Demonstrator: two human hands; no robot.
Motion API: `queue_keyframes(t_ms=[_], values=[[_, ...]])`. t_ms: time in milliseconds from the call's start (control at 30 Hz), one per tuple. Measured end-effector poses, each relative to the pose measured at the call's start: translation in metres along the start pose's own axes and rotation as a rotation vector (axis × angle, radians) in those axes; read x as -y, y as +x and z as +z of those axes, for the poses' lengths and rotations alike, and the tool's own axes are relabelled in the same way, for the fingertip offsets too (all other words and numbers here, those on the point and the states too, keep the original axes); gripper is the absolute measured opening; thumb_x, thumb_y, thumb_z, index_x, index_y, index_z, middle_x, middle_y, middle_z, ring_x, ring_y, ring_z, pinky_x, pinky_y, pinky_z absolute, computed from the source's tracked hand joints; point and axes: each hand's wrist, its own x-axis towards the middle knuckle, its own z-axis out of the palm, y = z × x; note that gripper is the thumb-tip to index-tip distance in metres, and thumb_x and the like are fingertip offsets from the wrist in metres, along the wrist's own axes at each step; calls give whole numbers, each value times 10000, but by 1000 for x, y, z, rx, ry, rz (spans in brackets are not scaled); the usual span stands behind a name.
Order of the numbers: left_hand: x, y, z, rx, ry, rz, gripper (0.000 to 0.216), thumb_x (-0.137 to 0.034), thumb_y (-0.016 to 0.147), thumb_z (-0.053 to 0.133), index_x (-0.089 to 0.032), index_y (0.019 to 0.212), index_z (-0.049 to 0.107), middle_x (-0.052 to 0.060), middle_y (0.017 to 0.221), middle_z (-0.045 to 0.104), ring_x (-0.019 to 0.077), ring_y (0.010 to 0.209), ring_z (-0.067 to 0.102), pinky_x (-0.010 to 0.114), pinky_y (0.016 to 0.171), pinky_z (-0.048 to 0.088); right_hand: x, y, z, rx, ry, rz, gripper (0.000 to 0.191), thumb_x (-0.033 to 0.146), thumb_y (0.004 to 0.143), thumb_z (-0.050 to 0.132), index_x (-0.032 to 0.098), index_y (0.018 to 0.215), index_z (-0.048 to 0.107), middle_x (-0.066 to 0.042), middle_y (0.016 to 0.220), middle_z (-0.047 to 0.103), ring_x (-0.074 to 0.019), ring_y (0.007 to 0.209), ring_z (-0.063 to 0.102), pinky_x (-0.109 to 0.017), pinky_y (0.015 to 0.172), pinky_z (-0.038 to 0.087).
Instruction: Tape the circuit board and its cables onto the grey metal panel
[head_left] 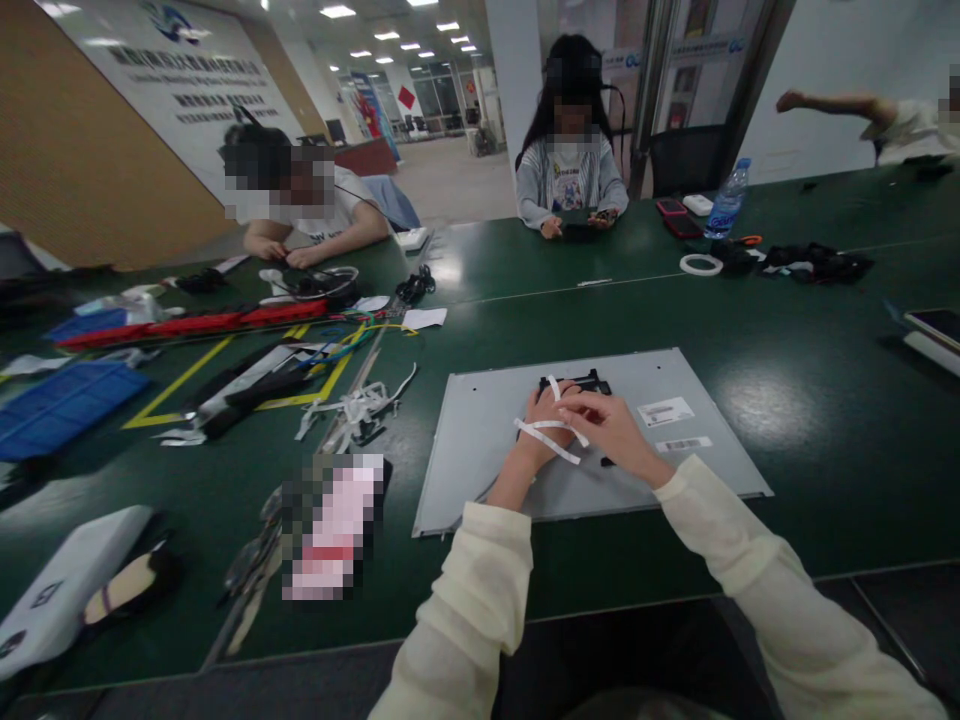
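Observation:
A flat grey panel (480, 430) with two labels lies on the green table before me, and a black part (596, 382) sits near its far middle. My left hand (541, 415) rests back-up over the panel against the black part; its fingertips are hidden. Several narrow white strips (551, 428), looking like tape, cross the back of that hand. From the right, my right hand (611, 425) reaches over it, thumb and fingers pinched together at a white strip. A white label (665, 412) lies to the right of my hands.
To the left are crumpled white strips (360, 412), a pixelated pink phone-shaped item (337, 530), a blue tray (67, 400) and a white device (67, 590). Across the table stand a water bottle (727, 200) and a tape roll (700, 265). Two people (574, 170) sit opposite.

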Motion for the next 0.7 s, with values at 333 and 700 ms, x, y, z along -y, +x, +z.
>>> queue_keyframes(t_ms=[333, 700], values=[[4, 8, 9, -16, 4, -79, 445, -483, 894, 480, -251, 1272, 518, 70, 1368, 513, 236, 1271, 456, 430, 1122, 289, 17, -24, 41, 179, -103, -279, 180, 190, 861, 563, 198, 984, 695, -33, 980, 710, -158, 863, 640, -290, 794, 497], [4, 8, 8, -37, -11, -55, 502, -541, 903, 443, -205, 1272, 504, 78, 1367, 509, 259, 1250, 466, 470, 1105, 288, 3, -33, 49, 189, -596, -292, 281, 259, 941, 419, 252, 1124, 633, -63, 1018, 696, -208, 918, 632, -341, 823, 495]])
